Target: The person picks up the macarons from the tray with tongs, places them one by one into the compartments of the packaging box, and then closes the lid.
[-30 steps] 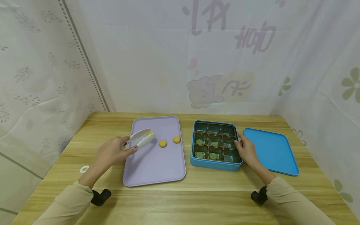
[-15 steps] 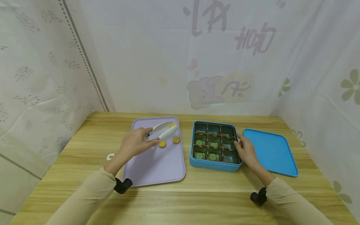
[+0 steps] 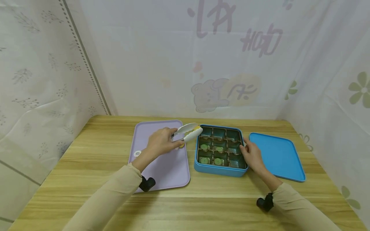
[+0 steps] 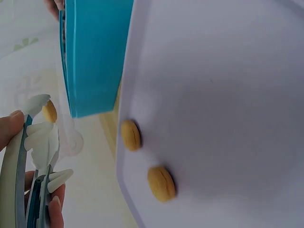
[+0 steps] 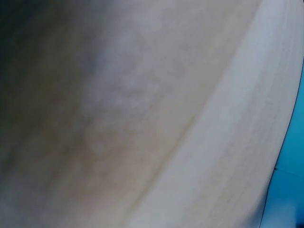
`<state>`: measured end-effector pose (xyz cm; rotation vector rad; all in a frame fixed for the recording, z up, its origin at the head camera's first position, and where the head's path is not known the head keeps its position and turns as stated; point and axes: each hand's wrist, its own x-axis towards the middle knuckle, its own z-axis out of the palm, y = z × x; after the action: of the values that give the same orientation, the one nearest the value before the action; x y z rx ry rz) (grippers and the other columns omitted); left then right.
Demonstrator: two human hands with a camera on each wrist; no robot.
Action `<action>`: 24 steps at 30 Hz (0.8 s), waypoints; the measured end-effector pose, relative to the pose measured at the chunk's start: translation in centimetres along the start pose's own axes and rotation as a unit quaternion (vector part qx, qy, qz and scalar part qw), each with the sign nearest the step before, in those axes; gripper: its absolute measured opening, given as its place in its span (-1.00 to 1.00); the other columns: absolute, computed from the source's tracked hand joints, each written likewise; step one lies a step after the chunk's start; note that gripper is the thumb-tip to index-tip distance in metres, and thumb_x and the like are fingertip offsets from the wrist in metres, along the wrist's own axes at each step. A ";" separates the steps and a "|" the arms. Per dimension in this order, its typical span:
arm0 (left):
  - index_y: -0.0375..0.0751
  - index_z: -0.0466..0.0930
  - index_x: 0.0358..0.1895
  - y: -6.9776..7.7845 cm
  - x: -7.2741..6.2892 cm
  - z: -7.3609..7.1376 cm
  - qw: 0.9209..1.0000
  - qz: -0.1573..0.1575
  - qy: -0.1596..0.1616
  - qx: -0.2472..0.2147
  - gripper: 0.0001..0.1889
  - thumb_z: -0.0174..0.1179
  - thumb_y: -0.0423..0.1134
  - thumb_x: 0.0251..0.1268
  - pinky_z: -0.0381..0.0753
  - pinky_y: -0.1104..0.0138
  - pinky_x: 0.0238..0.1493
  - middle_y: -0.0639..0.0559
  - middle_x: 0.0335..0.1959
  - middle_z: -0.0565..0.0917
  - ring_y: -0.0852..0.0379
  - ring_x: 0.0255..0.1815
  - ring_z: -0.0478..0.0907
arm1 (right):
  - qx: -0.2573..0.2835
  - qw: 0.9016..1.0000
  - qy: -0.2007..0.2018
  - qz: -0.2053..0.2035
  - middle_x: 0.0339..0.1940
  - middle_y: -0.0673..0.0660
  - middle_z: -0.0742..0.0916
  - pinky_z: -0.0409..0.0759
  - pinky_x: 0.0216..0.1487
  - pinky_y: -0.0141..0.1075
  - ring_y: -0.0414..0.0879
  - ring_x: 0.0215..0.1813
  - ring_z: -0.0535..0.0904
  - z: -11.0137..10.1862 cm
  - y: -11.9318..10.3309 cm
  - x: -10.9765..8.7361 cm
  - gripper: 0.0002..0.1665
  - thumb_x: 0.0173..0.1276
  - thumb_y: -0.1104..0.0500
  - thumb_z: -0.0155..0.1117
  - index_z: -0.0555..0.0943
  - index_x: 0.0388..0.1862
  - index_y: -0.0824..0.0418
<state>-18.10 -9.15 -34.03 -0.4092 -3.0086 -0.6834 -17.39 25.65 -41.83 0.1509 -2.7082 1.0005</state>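
Observation:
My left hand (image 3: 160,141) grips white-tipped tongs (image 3: 193,134) and holds them over the gap between the lilac tray (image 3: 176,180) and the blue box (image 3: 221,171), tips at the box's left rim. Pinched in those tips is a yellow macaron (image 4: 50,111). On the tray lie two more, one yellow macaron (image 4: 130,135) by the edge and another macaron (image 4: 161,184) beside it; in the head view the hand and tongs largely cover them. My right hand (image 3: 252,154) holds the box's right side, thumb over the rim. Several green macarons (image 3: 204,160) sit in the box's left and middle compartments.
A dark compartment insert (image 3: 225,141) fills the box. To its right the flat blue lid (image 3: 278,157) lies on the wooden table (image 3: 202,210). A patterned cloth (image 3: 144,64) hangs behind and at both sides. Blurred skin and sleeve fill most of the right wrist view.
My left hand has carried the tongs and the yellow macaron rightward, from over the tray to the box's left edge. The right hand and box stay almost where they were.

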 end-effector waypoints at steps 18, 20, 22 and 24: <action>-0.09 0.57 0.14 2.5 2.1 2.6 0.998 0.033 0.012 0.052 -0.40 0.34 0.12 0.03 0.41 0.25 -0.57 0.00 -0.35 0.61 0.11 -0.46 0.48 | 0.004 1.000 0.007 -0.003 -0.65 0.10 0.42 0.23 -0.48 -0.30 -0.11 -0.53 0.26 0.2 0.1 0.0 -0.53 0.38 0.35 0.08 0.38 0.22 0.55; -0.08 0.58 0.12 2.7 2.3 2.7 0.998 0.032 0.014 0.058 -0.42 0.35 0.11 0.01 0.45 0.22 -0.55 -0.01 -0.35 0.61 0.09 -0.45 0.50 | 0.004 1.000 0.006 -0.001 -0.64 0.11 0.42 0.24 -0.48 -0.30 -0.11 -0.53 0.26 0.2 0.0 0.0 -0.53 0.38 0.35 0.08 0.37 0.22 0.55; -0.08 0.60 0.07 2.8 2.3 2.9 0.997 0.031 0.015 0.063 -0.44 0.36 0.11 0.00 0.46 0.20 -0.55 -0.01 -0.38 0.59 0.07 -0.46 0.51 | 0.003 1.000 0.005 -0.002 -0.64 0.11 0.42 0.23 -0.48 -0.30 -0.11 -0.53 0.26 0.1 0.0 0.0 -0.53 0.38 0.35 0.07 0.37 0.22 0.55; -0.09 0.62 0.00 2.9 2.4 3.0 0.997 0.032 0.017 0.071 -0.48 0.37 0.11 -0.01 0.48 0.18 -0.54 -0.01 -0.38 0.58 0.06 -0.43 0.52 | 0.002 1.000 0.004 -0.001 -0.64 0.11 0.42 0.23 -0.47 -0.30 -0.10 -0.52 0.26 0.1 0.0 0.0 -0.53 0.39 0.34 0.07 0.37 0.23 0.55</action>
<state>-19.59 -4.71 -35.31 -0.4786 -2.9733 -0.4642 -17.39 25.63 -41.89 0.1506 -2.6983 1.0032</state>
